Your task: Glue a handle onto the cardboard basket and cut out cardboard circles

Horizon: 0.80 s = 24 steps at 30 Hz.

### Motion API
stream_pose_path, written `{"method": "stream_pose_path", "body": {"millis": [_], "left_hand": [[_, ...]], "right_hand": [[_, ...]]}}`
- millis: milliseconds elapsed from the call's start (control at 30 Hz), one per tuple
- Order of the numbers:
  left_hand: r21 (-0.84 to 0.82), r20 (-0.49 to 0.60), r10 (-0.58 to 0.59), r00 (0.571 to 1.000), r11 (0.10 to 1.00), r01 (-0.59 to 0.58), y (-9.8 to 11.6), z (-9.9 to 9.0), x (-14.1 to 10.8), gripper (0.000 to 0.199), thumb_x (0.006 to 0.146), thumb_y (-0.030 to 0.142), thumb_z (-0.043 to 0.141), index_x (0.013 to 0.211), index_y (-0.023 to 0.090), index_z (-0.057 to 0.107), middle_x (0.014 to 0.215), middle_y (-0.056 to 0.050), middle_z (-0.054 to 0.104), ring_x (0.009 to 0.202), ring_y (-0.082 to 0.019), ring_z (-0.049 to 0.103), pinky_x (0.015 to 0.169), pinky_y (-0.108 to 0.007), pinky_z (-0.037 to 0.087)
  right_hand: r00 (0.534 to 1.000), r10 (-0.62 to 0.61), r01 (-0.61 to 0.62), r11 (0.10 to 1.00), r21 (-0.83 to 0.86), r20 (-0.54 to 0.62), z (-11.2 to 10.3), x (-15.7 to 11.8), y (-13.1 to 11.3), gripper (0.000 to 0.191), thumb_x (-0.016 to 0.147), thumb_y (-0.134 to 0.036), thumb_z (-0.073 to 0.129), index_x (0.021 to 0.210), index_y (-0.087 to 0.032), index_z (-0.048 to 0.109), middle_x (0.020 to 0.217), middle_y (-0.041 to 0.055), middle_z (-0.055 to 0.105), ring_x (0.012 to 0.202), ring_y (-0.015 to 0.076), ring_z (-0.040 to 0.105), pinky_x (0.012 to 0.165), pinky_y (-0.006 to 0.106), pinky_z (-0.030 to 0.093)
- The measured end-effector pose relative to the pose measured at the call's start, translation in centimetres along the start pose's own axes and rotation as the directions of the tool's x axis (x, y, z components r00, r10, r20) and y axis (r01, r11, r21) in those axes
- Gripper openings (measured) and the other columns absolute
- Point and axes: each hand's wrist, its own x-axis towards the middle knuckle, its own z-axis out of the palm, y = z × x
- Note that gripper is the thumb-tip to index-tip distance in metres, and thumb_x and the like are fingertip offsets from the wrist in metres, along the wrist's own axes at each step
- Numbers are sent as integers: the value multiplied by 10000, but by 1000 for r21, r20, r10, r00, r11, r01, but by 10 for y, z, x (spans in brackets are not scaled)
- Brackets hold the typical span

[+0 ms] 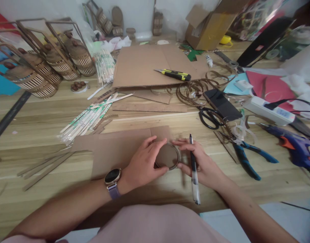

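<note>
A thin brown ring (179, 158) lies on a flat piece of brown cardboard (111, 148), near the sheet's right edge. My left hand (145, 160), with a watch on its wrist, curves around the ring's left side, thumb at the near edge and fingers at the far edge. On the opposite side, my right hand (203, 162) holds a pen (194, 168) between its fingers, tip pointing away from me. The thumb and fingertips of that hand also touch or nearly touch the ring's right rim.
Beyond the sheet lie a larger cardboard (142, 64), a utility knife (174, 74) and wrapped sticks (87, 118). Scissors (210, 118), a phone (222, 104), pliers (248, 158) and a glue gun (294, 141) are to the right. Several lantern-like crafts (79, 57) stand back left.
</note>
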Motion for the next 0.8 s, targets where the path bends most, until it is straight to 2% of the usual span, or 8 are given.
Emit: {"method": "stream_pose_path", "body": {"millis": [100, 167, 233, 300, 367, 500, 567, 800], "left_hand": [[-15, 12, -15, 1000, 1000, 15, 0, 0, 0, 783, 788, 223, 742, 1472, 190, 362, 1483, -117, 530, 1444, -335, 332, 1161, -553, 373], [-26, 15, -18, 1000, 999, 19, 1, 0, 0, 847, 783, 214, 739, 1507, 199, 300, 1464, -99, 554, 1446, -333, 319, 1168, -557, 356], [-37, 16, -21, 1000, 999, 22, 1, 0, 1, 912, 780, 207, 736, 1537, 189, 228, 1452, -95, 567, 1445, -328, 307, 1172, -553, 347], [-45, 15, -30, 999, 999, 31, 2, -1, 2, 955, 773, 205, 739, 1550, 173, 185, 1453, -100, 566, 1441, -327, 305, 1173, -550, 344], [-51, 14, -38, 999, 998, 38, 2, -1, 3, 980, 767, 208, 744, 1555, 169, 163, 1454, -104, 564, 1436, -329, 312, 1170, -554, 344], [-55, -6, -11, 1000, 998, 10, 0, 1, 2, 1005, 770, 217, 745, 1564, 191, 129, 1456, -99, 560, 1437, -335, 316, 1168, -567, 338], [-54, -16, 5, 1000, 999, -6, -1, 2, 2, 1020, 767, 222, 747, 1568, 201, 115, 1451, -98, 564, 1436, -342, 319, 1164, -575, 339], [-57, -34, 16, 999, 998, -18, -2, 4, 2, 1040, 764, 215, 741, 1575, 227, 90, 1439, -104, 565, 1433, -355, 332, 1146, -585, 359]], "right_hand": [[995, 46, -35, 992, 123, -89, -2, -5, 1, 257, 953, -341, 572, 1199, -280, 529, 1219, 96, 710, 1227, 312, 602, 996, 510, 481], [984, 88, -64, 986, 153, -158, -6, -7, -1, 253, 1017, -400, 445, 1199, -285, 577, 1045, 70, 735, 1045, 290, 668, 886, 458, 520], [978, 117, -89, 982, 165, -172, -13, -6, -7, 319, 1038, -419, 376, 1139, -288, 649, 916, 50, 713, 874, 261, 668, 770, 408, 521], [978, 154, -125, 972, 197, -138, -20, -1, -16, 328, 1029, -392, 396, 1042, -283, 706, 859, 37, 691, 790, 239, 647, 705, 372, 509], [969, 228, -202, 952, 229, -94, -24, 6, -26, 247, 985, -323, 469, 965, -268, 709, 829, 28, 687, 756, 224, 640, 660, 339, 504], [917, 394, -365, 893, 265, -62, -21, 21, -38, 55, 855, -268, 592, 805, -245, 589, 672, -12, 607, 582, 168, 565, 497, 269, 438], [909, 413, -390, 886, 249, -48, -15, 26, -39, 93, 831, -290, 614, 762, -247, 568, 632, -24, 578, 549, 157, 546, 475, 261, 428], [927, 369, -351, 916, 196, -64, 1, 29, -36, 56, 816, -313, 648, 797, -263, 636, 722, -4, 687, 615, 181, 627, 531, 285, 493]]}}
